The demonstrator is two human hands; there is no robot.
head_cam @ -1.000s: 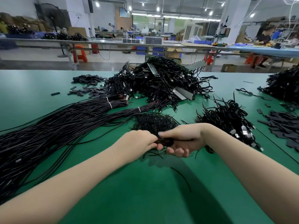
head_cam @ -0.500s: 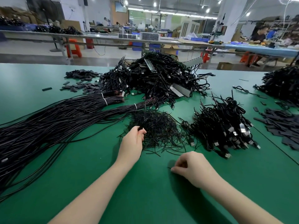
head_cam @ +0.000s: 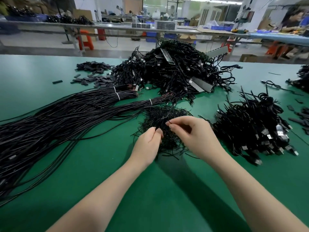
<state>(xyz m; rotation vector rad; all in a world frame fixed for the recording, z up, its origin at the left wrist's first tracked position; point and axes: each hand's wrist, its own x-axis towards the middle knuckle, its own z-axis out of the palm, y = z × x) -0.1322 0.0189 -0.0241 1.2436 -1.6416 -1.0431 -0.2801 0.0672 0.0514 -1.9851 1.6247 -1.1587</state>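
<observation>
Left grip pinching tie strands over twist-tie pile on green table; right grip pinching single tie.

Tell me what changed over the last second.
The right hand went from the green table forward to the pile of short black ties and now pinches one tie. The left hand stays at the pile, pinching strands. The long cable bundles and coiled cable heap lie as before.
</observation>
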